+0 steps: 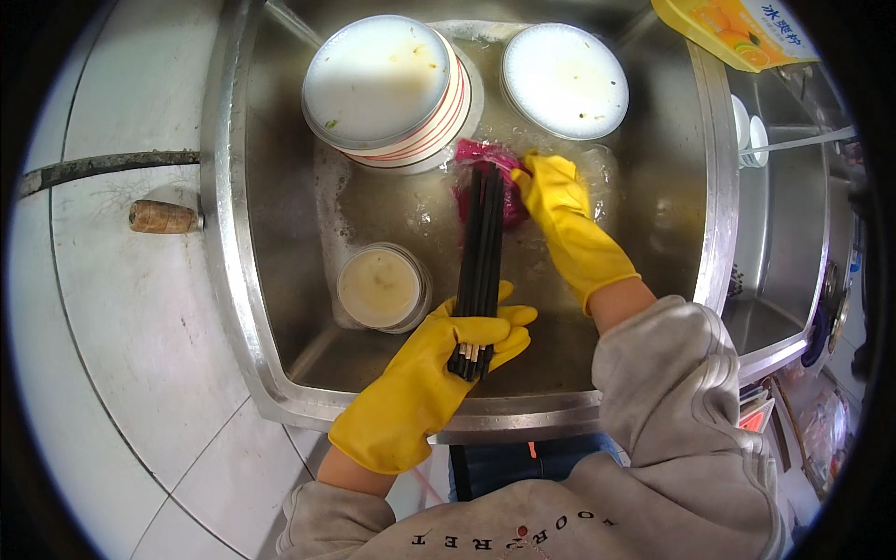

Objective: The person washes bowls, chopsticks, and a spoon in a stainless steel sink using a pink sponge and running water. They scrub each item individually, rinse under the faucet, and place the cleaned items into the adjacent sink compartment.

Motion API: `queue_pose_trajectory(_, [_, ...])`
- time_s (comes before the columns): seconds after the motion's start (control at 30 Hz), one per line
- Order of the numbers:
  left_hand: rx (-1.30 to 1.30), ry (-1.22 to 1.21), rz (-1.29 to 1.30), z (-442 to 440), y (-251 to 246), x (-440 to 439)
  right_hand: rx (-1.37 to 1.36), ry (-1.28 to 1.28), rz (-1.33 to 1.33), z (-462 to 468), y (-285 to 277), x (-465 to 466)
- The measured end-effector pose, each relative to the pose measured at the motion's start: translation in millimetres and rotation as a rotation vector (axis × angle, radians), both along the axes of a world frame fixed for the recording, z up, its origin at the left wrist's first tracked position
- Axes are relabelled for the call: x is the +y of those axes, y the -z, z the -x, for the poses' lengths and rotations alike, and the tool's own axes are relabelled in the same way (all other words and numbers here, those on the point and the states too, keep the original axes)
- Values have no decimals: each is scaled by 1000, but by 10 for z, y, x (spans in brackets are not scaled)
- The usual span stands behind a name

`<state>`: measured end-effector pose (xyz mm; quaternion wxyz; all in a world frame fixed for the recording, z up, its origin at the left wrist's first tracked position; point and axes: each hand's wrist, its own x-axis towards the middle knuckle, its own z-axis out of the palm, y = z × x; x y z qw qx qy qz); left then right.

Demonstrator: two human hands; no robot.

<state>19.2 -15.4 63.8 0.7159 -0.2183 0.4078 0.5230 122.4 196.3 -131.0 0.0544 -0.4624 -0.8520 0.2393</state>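
My left hand [427, 371], in a yellow rubber glove, grips a bundle of black chopsticks [480, 245] near their lower ends. The chopsticks point away from me above cloudy water in a stainless steel sink [476, 409]. By their far ends is a wet magenta cloth [514, 210]. My right hand [560, 196], gloved the same way, is at the cloth's right side with its fingers curled; the fingertips are partly hidden. Left of the chopsticks, a stack of small bowls [381, 288] stands in the water, the top one holding cloudy liquid.
A tall stack of plates [378, 80] fills the sink's far left, and a lower plate stack [565, 80] stands far right. A yellow packet [742, 31] lies over the right rim. The neighbouring basin holds white bowls [756, 142]. A corroded cylindrical fitting [164, 217] is at the left.
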Motion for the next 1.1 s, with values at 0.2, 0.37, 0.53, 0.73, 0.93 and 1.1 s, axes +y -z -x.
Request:
queue_pose_trajectory(0.2, [-39,-132,60,9,45,-15,40,33,748,-363,-395,-226])
queue_pose_trajectory(0.37, [-12,-154,193,-46,123,10,559,-385,740,-460,-1194,-634])
queue_pose_trajectory(0.53, [1,-154,78,-24,128,32,598,-327,133,-1,-939,-930])
queue_pose_trajectory(0.73, [77,-2,16,14,-66,-14,15,250,298,169,-133,-279])
queue_pose_trajectory(0.93, [157,63,73,-86,303,15,506,497,364,-58,-59,-472])
queue_pose_trajectory(1.1, [343,598,-103,43,921,87,767,512,1692,160,-46,-667])
